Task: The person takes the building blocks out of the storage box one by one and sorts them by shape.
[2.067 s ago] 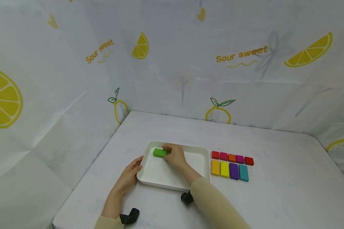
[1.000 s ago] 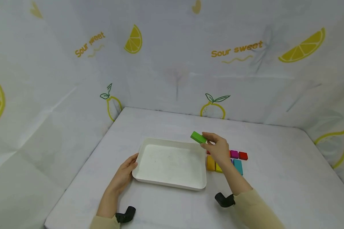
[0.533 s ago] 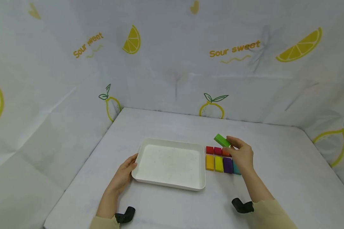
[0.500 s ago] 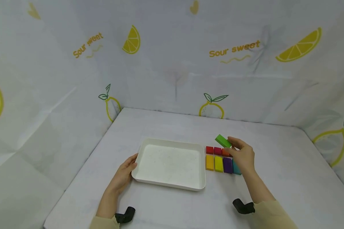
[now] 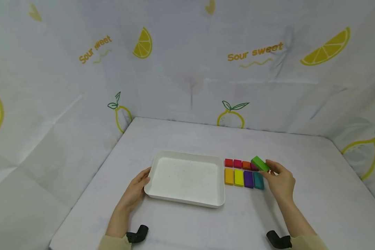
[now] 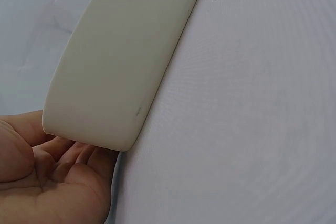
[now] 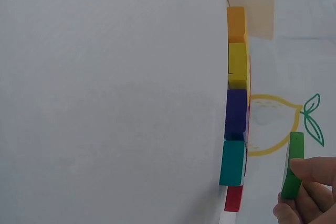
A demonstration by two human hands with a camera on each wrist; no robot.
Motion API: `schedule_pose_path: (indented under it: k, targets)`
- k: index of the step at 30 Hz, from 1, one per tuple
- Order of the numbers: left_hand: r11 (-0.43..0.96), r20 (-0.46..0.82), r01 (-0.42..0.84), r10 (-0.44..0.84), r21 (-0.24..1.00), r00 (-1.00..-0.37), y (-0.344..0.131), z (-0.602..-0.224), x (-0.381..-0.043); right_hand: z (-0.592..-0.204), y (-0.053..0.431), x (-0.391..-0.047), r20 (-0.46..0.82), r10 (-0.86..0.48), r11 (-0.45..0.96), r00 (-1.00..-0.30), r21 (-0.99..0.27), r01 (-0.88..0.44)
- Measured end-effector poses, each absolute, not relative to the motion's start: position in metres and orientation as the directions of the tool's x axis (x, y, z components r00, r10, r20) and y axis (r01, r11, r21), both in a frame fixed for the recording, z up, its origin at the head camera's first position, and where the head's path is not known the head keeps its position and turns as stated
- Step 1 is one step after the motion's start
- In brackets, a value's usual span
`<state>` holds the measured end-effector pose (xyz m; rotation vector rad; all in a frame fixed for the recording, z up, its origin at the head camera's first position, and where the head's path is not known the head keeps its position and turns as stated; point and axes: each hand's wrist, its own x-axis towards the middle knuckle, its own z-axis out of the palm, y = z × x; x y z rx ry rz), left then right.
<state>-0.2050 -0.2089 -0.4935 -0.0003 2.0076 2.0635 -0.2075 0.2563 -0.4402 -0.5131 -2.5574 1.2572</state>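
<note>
A bright green rectangular block [image 5: 259, 163] is pinched between the thumb and fingers of my right hand [image 5: 282, 182], raised above the right end of the block rows. In the right wrist view the green block [image 7: 294, 165] stands apart from the coloured row. My left hand [image 5: 133, 192] holds the left side of a shallow white tray [image 5: 187, 202], thumb at the rim. The left wrist view shows its curled fingers [image 6: 79, 156] against the tray's outer wall [image 6: 115, 72]. Below the held block are a magenta block [image 5: 254, 167], partly hidden, and a teal block [image 5: 258, 180].
Right of the tray, the front row has an orange-yellow block [image 5: 229, 176], a yellow block [image 5: 239, 177] and a purple block [image 5: 248, 179]. Behind them sit smaller red [image 5: 228, 163], crimson [image 5: 237, 164] and orange [image 5: 246, 165] blocks. A lemon-printed sheet [image 5: 181, 76] backs the white table [image 5: 315, 166].
My right hand has lifted the green block out of the tray and carried it right, past the tray's edge, then lower over the right end of the rows. The left hand stays on the tray.
</note>
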Motion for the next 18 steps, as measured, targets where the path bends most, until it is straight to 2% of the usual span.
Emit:
schedule_pose_path:
  k: [6, 11, 18]
  targets:
    - [0.001, -0.181, -0.184, 0.191, 0.983, -0.965, -0.208, -0.493, -0.206, -0.446, 0.269, -0.196, 0.084, 0.472, 0.600, -0.878, -0.759, 0.250]
    - [-0.002, -0.178, -0.181, 0.180, 0.983, -0.967, -0.207, -0.493, -0.205, -0.452, 0.280, -0.188, 0.046, 0.507, 0.615, -0.861, -0.719, 0.324]
    - [-0.010, -0.185, -0.190, 0.170, 0.982, -0.968, -0.206, -0.494, -0.206, -0.457, 0.287, -0.182, 0.004, 0.505, 0.617, -0.863, -0.701, 0.358]
